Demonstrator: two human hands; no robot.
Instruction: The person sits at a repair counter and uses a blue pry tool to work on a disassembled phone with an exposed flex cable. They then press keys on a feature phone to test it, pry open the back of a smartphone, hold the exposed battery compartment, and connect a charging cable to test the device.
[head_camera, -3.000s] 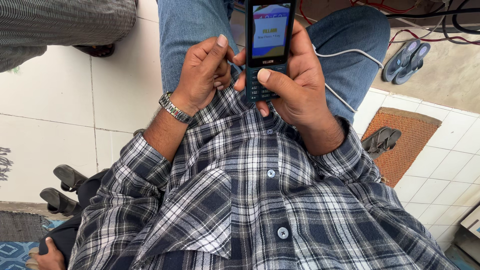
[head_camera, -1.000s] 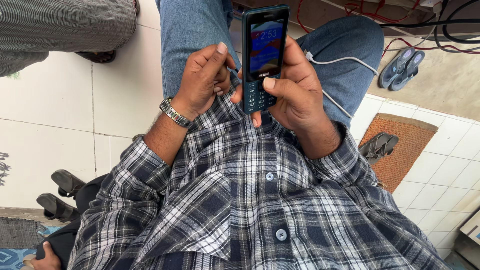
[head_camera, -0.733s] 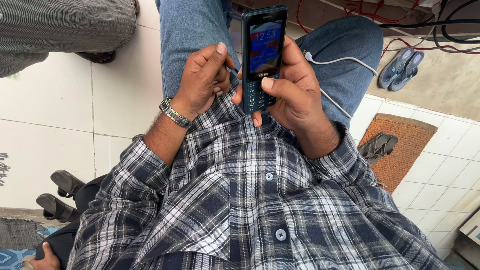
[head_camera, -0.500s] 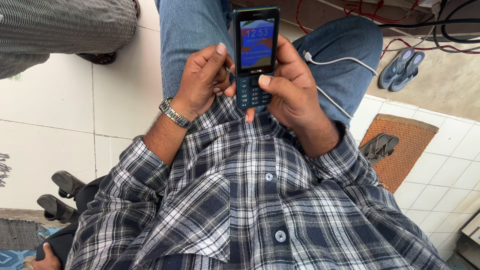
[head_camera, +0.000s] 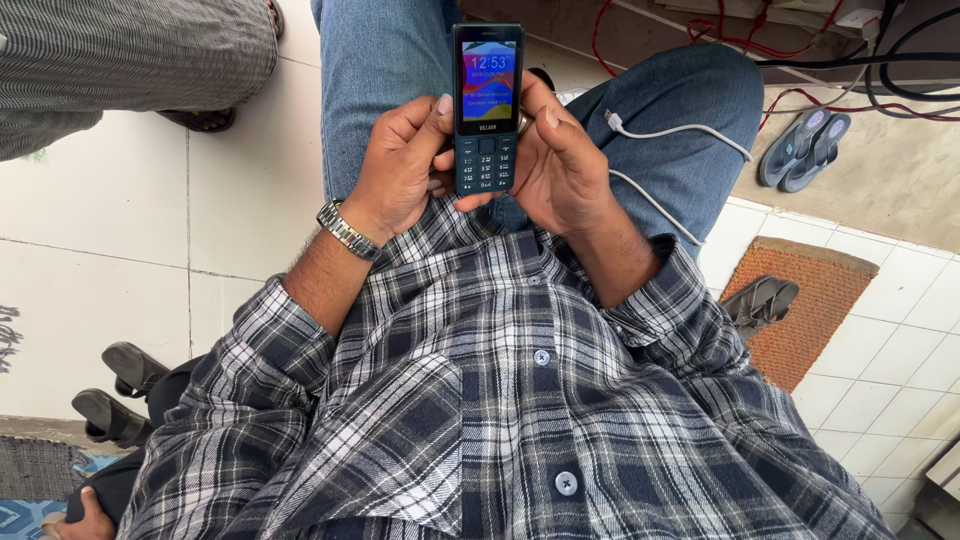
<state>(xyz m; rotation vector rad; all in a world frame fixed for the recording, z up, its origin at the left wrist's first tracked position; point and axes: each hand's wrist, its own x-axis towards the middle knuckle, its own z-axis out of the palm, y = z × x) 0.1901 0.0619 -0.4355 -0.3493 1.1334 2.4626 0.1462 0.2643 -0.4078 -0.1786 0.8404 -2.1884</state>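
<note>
A dark keypad phone (head_camera: 488, 108) with a lit colourful screen stands upright above my lap. My left hand (head_camera: 402, 165) grips its left edge, thumb by the screen's side; a metal watch sits on that wrist. My right hand (head_camera: 556, 165) cups the phone's right edge and back, with its thumb off the keypad. I wear a plaid shirt and blue jeans. A white charging cable (head_camera: 668, 130) lies loose over my right thigh, apart from the phone.
Another person's grey striped trouser leg (head_camera: 130, 65) stands at the upper left on white floor tiles. A brown doormat (head_camera: 815, 300) with a sandal lies right, slippers (head_camera: 803, 150) beyond it. Red and black wires run along the top. Chair castors (head_camera: 120, 395) sit lower left.
The phone has turned to face me squarely, its screen now showing a clock. My right thumb has come off the keypad, and both hands hold the phone by its edges.
</note>
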